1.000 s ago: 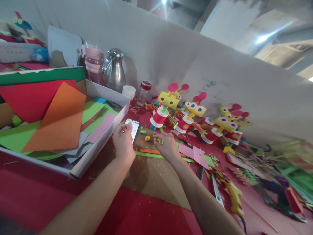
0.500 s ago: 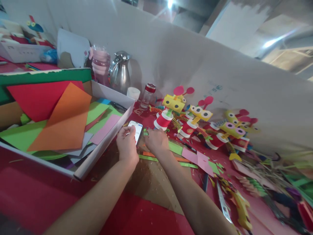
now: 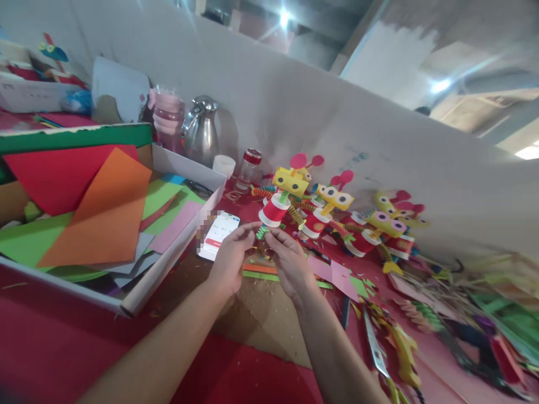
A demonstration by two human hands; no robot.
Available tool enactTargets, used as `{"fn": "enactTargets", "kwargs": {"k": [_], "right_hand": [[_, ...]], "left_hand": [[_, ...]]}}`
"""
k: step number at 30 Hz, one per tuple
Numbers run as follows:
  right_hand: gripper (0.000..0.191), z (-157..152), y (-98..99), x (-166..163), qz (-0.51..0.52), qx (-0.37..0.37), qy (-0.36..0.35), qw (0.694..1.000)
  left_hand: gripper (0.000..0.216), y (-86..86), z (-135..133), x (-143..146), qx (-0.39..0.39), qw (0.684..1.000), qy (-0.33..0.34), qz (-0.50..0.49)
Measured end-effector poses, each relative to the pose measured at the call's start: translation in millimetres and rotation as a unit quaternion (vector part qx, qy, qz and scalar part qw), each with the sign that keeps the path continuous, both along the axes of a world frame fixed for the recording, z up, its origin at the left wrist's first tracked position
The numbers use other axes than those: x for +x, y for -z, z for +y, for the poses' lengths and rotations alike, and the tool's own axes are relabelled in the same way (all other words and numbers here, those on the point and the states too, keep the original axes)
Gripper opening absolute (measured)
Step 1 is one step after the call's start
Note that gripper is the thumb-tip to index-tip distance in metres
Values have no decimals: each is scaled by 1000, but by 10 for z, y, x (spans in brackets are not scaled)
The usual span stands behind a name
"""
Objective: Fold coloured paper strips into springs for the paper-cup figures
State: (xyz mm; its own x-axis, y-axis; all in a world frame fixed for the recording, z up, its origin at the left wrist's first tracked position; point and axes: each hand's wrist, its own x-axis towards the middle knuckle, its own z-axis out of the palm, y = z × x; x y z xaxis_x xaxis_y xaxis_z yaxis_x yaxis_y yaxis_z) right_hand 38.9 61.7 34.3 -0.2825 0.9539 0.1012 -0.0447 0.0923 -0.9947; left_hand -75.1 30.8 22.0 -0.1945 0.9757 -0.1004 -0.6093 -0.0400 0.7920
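A small green folded-paper spring (image 3: pixel 261 232) is pinched between the fingertips of both my hands, above the brown cardboard (image 3: pixel 269 314). My left hand (image 3: pixel 236 255) closes on its left side and my right hand (image 3: pixel 291 259) on its right. Just left of my left hand lies a phone (image 3: pixel 215 238) with timer digits and a red button on its screen. Beneath my hands, orange and green paper strips (image 3: pixel 263 269) stretch across the cardboard. Directly beyond the spring stands a red-and-white paper-cup figure (image 3: pixel 275 210) with a yellow head.
To the left is a white box (image 3: pixel 177 247) of coloured paper. Behind it stand a pink bottle (image 3: pixel 168 118), a steel jug (image 3: pixel 202 134) and a glass jar (image 3: pixel 248 168). More cup figures (image 3: pixel 332 207) line the wall. Scissors (image 3: pixel 374 342) and a yellow-handled tool (image 3: pixel 404 353) lie right.
My left hand has moved from the phone to the green spring, uncovering the screen. My right hand has turned, and the spring now shows between both hands. The view has shifted slightly.
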Motion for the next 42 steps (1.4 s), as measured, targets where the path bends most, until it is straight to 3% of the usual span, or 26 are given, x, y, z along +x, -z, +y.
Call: {"fn": "enactTargets", "kwargs": {"k": [2, 5, 8, 10, 15, 19, 22, 27, 30, 36, 42], "right_hand": [[23, -76, 0, 63, 27, -6, 22, 999], [22, -162, 20, 142, 1, 23, 52, 998], [37, -233, 38, 202, -61, 86, 52, 993], [47, -270, 42, 224, -122, 153, 57, 979], [40, -314, 33, 231, -232, 265, 118, 928], [33, -319, 24, 251, -258, 289, 149, 910], [20, -312, 32, 274, -237, 309, 161, 907], [15, -269, 78, 294, -210, 320, 163, 910], [18, -230, 108, 303, -209, 305, 151, 917], [41, -198, 143, 338, -209, 293, 141, 922], [37, -235, 125, 358, -195, 279, 87, 936]], "left_hand": [[31, 1, -19, 45, 34, 998, 44, 16], [34, 28, -30, 90, 50, 996, 50, 54], [31, 51, -23, 95, 27, 998, 56, 27], [28, 51, -15, 83, 19, 997, 78, -2], [21, 30, -6, 77, 22, 994, 104, 8], [21, 14, -18, 101, 6, 994, 94, 48], [21, 0, -35, 109, -15, 995, 99, 13], [24, 4, -43, 111, -25, 993, 117, -20], [24, 17, -34, 115, -17, 994, 105, 10], [27, 32, -20, 122, 5, 996, 79, 35], [27, 47, -16, 129, 25, 989, 14, 146]]}}
